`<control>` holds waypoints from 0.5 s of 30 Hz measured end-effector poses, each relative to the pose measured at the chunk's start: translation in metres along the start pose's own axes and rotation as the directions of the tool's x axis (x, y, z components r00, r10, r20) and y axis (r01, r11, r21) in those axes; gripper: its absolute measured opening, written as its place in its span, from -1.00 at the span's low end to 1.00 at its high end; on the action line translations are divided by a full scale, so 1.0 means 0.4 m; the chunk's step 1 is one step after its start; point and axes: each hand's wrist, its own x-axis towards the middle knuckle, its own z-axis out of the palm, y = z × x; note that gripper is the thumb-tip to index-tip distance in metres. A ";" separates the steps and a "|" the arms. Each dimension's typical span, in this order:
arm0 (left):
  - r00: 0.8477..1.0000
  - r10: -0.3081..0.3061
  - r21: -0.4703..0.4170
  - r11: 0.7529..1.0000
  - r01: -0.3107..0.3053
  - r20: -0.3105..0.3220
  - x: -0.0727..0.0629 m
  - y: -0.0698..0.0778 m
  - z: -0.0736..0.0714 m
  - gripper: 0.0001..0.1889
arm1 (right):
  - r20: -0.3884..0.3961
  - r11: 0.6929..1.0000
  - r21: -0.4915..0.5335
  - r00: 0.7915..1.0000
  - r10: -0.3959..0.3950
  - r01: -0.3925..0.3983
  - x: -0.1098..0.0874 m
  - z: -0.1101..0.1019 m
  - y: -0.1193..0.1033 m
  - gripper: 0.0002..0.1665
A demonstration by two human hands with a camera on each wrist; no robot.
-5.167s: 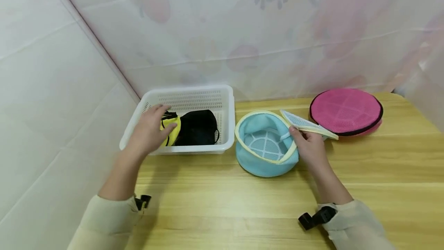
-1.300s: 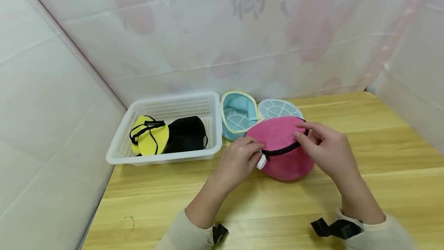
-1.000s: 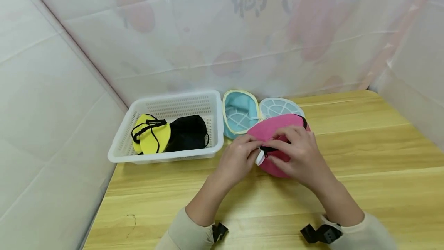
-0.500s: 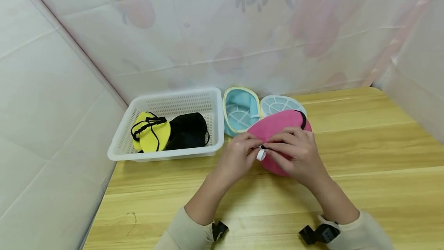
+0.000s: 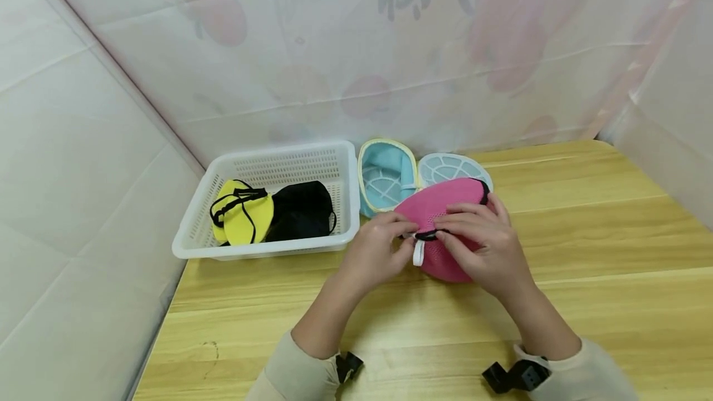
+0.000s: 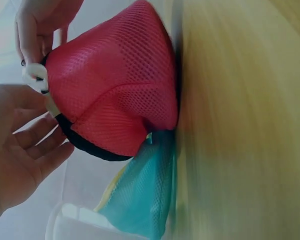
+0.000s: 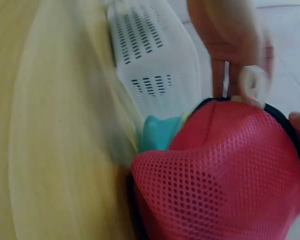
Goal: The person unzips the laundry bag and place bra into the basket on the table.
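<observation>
A pink mesh laundry bag (image 5: 437,200) with a black zip edge stands on the table in front of me. At its near rim, by a white fabric loop (image 5: 418,254), my left hand (image 5: 369,251) pinches the edge between thumb and fingers. Just to the right, my right hand (image 5: 490,249) pinches the black zip edge (image 5: 427,236) with thumb and fingertips. The zip slider cannot be made out. In the left wrist view the bag's mesh side (image 6: 120,75) bulges, and the white loop (image 6: 36,75) hangs between the two hands.
Behind the pink bag, a light blue mesh bag (image 5: 388,175) stands with its round lid (image 5: 452,168) laid back. To its left, a white plastic basket (image 5: 267,254) contains a yellow item (image 5: 250,218) with black straps and a black cloth item (image 5: 301,212). Fabric walls stand behind.
The blue bag has moved back beside the basket, and the pink bag has come forward from the back right. My left hand has left the basket; my right hand has moved left along the zip edge.
</observation>
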 end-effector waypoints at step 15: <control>0.967 0.219 0.113 0.972 -0.204 -0.134 0.004 -0.001 0.034 -0.86 | -0.075 0.988 -0.106 0.990 -0.122 0.114 -0.017 0.059 -0.012 -0.50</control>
